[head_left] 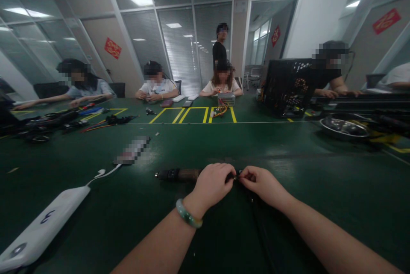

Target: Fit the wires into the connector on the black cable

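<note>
A dark cylindrical tool that looks like an electric screwdriver [187, 175] lies along the green table, its metal tip pointing left. My left hand [214, 183], with a jade-coloured bangle at the wrist, is closed around its right end. Close beside it, my right hand [261, 182] has thumb and finger pinched together at that end. What is between those fingertips is too small and dark to make out. A black cable [261, 227] runs from below the right hand towards the table's near edge.
A white power bank [48, 225] with a white cord to a blurred phone [132, 151] lies left. Dark cables [41, 124] are heaped far left. A black computer case [286, 88] and a metal bowl [344, 128] stand right. Several people are around the table [192, 141].
</note>
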`<action>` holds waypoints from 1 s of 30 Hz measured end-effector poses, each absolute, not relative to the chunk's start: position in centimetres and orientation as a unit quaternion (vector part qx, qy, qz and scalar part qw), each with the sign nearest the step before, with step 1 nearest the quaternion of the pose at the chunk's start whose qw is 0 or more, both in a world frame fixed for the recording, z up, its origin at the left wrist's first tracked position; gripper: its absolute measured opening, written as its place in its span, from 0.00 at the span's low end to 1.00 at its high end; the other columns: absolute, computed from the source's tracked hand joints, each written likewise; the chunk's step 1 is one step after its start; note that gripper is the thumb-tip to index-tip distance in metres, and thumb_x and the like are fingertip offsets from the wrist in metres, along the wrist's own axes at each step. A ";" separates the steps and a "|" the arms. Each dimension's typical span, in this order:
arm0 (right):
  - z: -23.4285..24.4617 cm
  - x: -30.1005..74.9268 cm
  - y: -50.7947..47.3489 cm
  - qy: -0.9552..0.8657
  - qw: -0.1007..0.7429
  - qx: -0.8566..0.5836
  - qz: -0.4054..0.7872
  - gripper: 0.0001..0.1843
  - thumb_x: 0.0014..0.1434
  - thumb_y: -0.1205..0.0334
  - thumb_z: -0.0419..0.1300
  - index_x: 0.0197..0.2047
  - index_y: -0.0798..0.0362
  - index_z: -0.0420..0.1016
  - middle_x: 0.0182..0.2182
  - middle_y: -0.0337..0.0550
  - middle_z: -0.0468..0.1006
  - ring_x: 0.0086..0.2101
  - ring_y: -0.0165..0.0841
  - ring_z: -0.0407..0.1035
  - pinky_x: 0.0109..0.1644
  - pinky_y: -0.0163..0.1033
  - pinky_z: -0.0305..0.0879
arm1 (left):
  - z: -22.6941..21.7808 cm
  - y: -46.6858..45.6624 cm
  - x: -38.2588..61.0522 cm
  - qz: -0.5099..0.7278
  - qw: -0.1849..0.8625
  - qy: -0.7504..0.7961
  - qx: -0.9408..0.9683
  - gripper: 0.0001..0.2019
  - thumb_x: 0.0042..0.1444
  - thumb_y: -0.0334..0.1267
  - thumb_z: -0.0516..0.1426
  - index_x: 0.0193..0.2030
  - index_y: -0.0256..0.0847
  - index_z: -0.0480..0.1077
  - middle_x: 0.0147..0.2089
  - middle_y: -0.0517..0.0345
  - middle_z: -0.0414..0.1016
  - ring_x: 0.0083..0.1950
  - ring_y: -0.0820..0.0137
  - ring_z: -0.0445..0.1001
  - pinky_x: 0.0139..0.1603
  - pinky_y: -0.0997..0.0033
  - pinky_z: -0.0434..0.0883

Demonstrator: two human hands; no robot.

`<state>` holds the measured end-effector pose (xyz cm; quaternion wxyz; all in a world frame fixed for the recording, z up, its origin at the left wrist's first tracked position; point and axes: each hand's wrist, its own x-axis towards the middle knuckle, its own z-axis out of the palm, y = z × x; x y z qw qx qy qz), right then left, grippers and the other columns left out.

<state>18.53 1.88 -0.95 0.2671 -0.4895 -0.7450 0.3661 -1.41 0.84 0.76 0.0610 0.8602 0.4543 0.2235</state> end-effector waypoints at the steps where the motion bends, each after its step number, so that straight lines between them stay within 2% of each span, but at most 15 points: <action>1: -0.9 18.5 1.9 -0.744 0.267 -0.490 0.366 0.08 0.58 0.59 0.57 0.35 0.54 0.75 0.30 0.40 0.78 0.30 0.31 0.71 0.32 0.33 0.63 | 0.7 0.8 -1.4 0.225 0.063 0.455 0.859 0.06 0.56 0.33 0.57 0.41 0.43 0.69 0.42 0.60 0.74 0.44 0.66 0.72 0.50 0.62 0.67; 17: -0.4 18.3 1.7 -0.742 0.260 -0.495 0.369 0.07 0.58 0.59 0.57 0.35 0.53 0.74 0.30 0.39 0.78 0.29 0.31 0.71 0.31 0.32 0.62 | 1.1 0.8 -1.4 0.219 0.069 0.446 0.865 0.05 0.59 0.38 0.55 0.41 0.43 0.69 0.44 0.58 0.74 0.46 0.66 0.72 0.51 0.62 0.67; 24: -1.0 18.4 2.0 -0.739 0.267 -0.490 0.377 0.08 0.58 0.59 0.57 0.35 0.53 0.74 0.29 0.39 0.78 0.29 0.31 0.71 0.31 0.32 0.63 | 0.8 0.9 -1.5 0.210 0.062 0.448 0.867 0.06 0.56 0.32 0.57 0.41 0.43 0.68 0.44 0.59 0.74 0.47 0.67 0.71 0.52 0.64 0.66; 30: -1.0 18.4 2.0 -0.738 0.263 -0.491 0.381 0.07 0.58 0.59 0.57 0.35 0.53 0.74 0.30 0.39 0.78 0.30 0.32 0.71 0.31 0.33 0.63 | 0.9 0.8 -1.5 0.220 0.068 0.461 0.857 0.05 0.56 0.34 0.57 0.40 0.42 0.68 0.42 0.59 0.73 0.45 0.66 0.72 0.50 0.64 0.67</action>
